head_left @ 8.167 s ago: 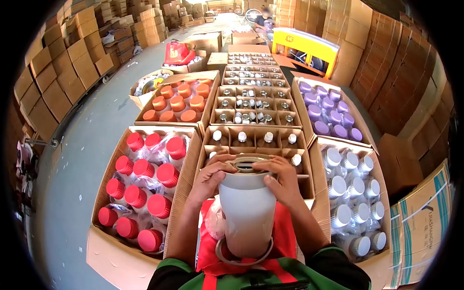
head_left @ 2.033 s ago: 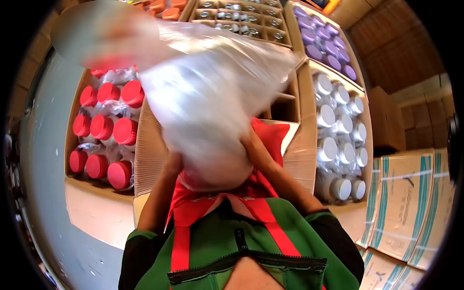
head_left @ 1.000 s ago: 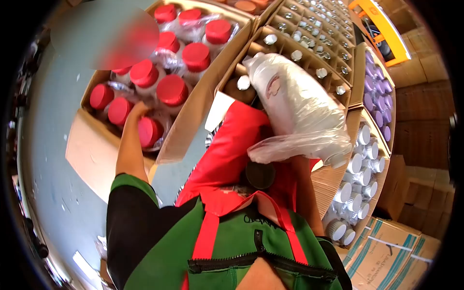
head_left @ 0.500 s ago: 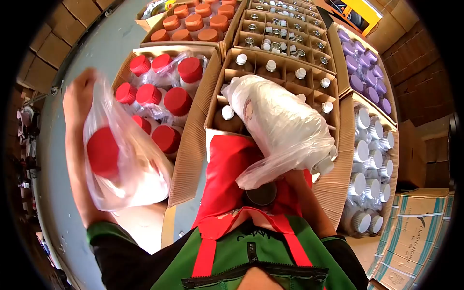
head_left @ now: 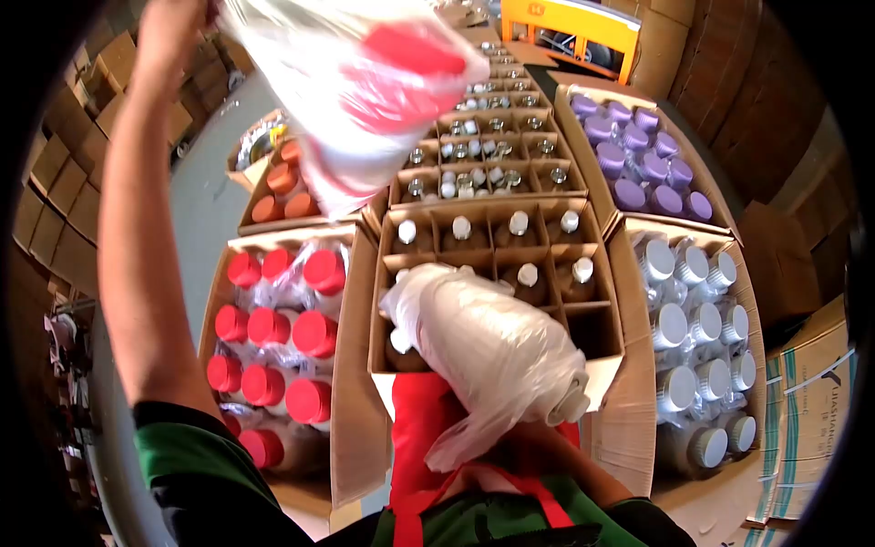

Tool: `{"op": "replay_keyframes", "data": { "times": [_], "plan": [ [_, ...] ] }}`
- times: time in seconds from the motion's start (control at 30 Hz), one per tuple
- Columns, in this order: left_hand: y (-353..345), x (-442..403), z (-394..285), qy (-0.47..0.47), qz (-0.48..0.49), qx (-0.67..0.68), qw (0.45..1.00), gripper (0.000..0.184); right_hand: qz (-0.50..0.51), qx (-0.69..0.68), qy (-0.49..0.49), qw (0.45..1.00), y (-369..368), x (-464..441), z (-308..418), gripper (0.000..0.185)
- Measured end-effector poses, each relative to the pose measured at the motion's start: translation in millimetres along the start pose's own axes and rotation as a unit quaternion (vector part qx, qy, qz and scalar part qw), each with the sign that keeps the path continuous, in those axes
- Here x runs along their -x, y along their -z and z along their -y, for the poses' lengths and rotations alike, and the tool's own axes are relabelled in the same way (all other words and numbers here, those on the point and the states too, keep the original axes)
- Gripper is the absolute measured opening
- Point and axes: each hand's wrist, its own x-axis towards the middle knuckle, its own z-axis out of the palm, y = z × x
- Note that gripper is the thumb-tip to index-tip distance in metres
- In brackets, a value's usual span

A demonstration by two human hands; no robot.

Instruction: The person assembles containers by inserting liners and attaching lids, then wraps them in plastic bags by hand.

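My left hand (head_left: 173,20) is raised at the upper left, closed on the gathered top of a clear plastic bag (head_left: 342,109). Inside this bag is a red-capped bottle, blurred by motion. A second bottle, wrapped in a whitish plastic bag (head_left: 492,342), lies tilted over the near part of a carton of white-capped bottles (head_left: 518,223), its neck pointing to the lower right. My right hand (head_left: 524,442) is at the near underside of this wrapped bottle and seems to grip it; its fingers are mostly hidden.
Red-capped bottles (head_left: 264,385) fill a carton on the left. Grey-white capped bottles (head_left: 674,387) and purple-capped bottles (head_left: 652,169) stand in cartons on the right. Farther back are orange-capped bottles (head_left: 283,178), a divided carton of small glass bottles (head_left: 556,178) and a yellow frame (head_left: 583,32).
My left hand has lifted the bag with the red-capped bottle up and forward, from beside the left carton to over the far cartons. The view has tilted upward. My right hand stays by the wrapped bottle.
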Motion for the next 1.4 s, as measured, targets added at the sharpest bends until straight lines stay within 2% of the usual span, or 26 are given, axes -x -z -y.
{"op": "replay_keyframes", "data": {
  "times": [0.07, 0.1, 0.13, 0.17, 0.23, 0.27, 0.3, 0.47, 0.5, 0.53, 0.57, 0.63, 0.67, 0.73, 0.8, 0.9, 0.97, 1.03, 1.07, 1.1, 1.13, 1.17, 1.23, 1.27, 1.33, 1.4],
  "plan": [
    [-17, 19, 62, 0.001, 0.031, -0.111, 0.993, 0.023, 0.006, -0.003, -0.002, 1.0, -1, 1, -2, 0.036],
    [-27, 38, 89, 0.023, 0.063, -0.103, 0.992, 0.019, 0.008, -0.004, -0.001, 1.0, -2, 2, -3, 0.036],
    [-36, 35, 172, 0.014, 0.09, -0.188, 0.978, 0.014, 0.008, -0.002, 0.001, 1.0, -2, 2, -5, 0.036],
    [-51, 80, 156, 0.17, 0.153, -0.056, 0.972, 0.012, 0.01, -0.003, 0.002, 1.0, -3, 3, -6, 0.036],
    [-87, 137, 235, 0.206, 0.165, -0.245, 0.933, 0.017, 0.008, 0.0, 0.006, 1.0, -4, 4, -8, 0.035],
    [-106, 178, 278, 0.249, 0.147, -0.108, 0.951, 0.019, 0.006, 0.004, 0.007, 1.0, -5, 6, -9, 0.035],
    [-108, 204, 243, 0.304, 0.159, -0.112, 0.932, 0.018, 0.005, 0.006, 0.009, 1.0, -5, 7, -10, 0.035],
    [-94, 326, 185, 0.412, 0.224, 0.184, 0.864, 0.011, -0.016, 0.04, 0.04, 0.998, -2, 6, -14, 0.035],
    [-79, 348, 199, 0.367, 0.279, 0.244, 0.853, 0.012, -0.02, 0.055, 0.051, 0.997, 0, 5, -16, 0.034],
    [-56, 360, 175, 0.393, 0.258, 0.175, 0.865, 0.011, -0.027, 0.082, 0.069, 0.994, 0, 3, -19, 0.034],
    [-29, 378, 190, 0.331, 0.278, 0.219, 0.875, 0.015, -0.032, 0.114, 0.094, 0.988, -2, 5, -23, 0.034],
    [34, 394, 162, 0.422, 0.179, 0.255, 0.851, 0.017, -0.05, 0.18, 0.148, 0.971, 6, 13, -34, 0.034],
    [65, 403, 145, 0.449, 0.119, 0.201, 0.862, 0.015, -0.055, 0.198, 0.163, 0.965, 11, 15, -39, 0.034],
    [131, 428, 153, 0.513, 0.095, 0.197, 0.83, 0.018, -0.008, 0.177, 0.125, 0.976, 50, 23, -54, 0.032],
    [174, 446, 143, 0.505, 0.062, 0.145, 0.849, 0.019, 0.049, 0.11, 0.1, 0.988, 56, 12, -15, 0.031],
    [211, 459, 127, 0.445, 0.03, 0.135, 0.885, 0.026, 0.157, -0.013, 0.158, 0.975, 37, -25, 74, 0.03],
    [221, 453, 109, 0.415, 0.018, 0.059, 0.907, 0.045, 0.214, -0.073, 0.231, 0.946, 12, -55, 135, 0.029],
    [231, 452, 98, 0.39, 0.001, 0.055, 0.919, 0.056, 0.225, -0.114, 0.28, 0.926, -13, -87, 185, 0.028],
    [225, 447, 69, 0.477, -0.05, 0.096, 0.872, 0.062, 0.213, -0.128, 0.257, 0.934, -24, -106, 206, 0.028],
    [240, 470, 99, 0.552, -0.138, 0.102, 0.816, 0.065, 0.201, -0.12, 0.178, 0.956, -30, -122, 227, 0.027],
    [265, 507, 126, 0.505, -0.079, 0.151, 0.846, 0.065, 0.143, -0.301, 0.226, 0.915, -42, -139, 233, 0.021],
    [281, 535, 146, 0.454, -0.021, 0.196, 0.869, 0.066, 0.093, -0.358, 0.231, 0.9, -48, -153, 237, 0.022],
    [272, 565, 133, 0.55, -0.229, 0.264, 0.758, 0.062, 0.082, -0.384, 0.189, 0.9, -33, -142, 252, 0.02],
    [279, 597, 136, 0.546, -0.271, 0.254, 0.751, 0.06, 0.133, -0.393, 0.195, 0.889, -33, -138, 237, 0.016],
    [289, 641, 141, 0.561, -0.325, 0.219, 0.729, 0.055, 0.217, -0.196, 0.207, 0.934, -23, -109, 214, 0.011],
    [286, 642, 127, 0.645, -0.299, 0.186, 0.678, 0.049, 0.345, 0.006, 0.194, 0.918, -16, -79, 177, 0.008]
  ]
}}
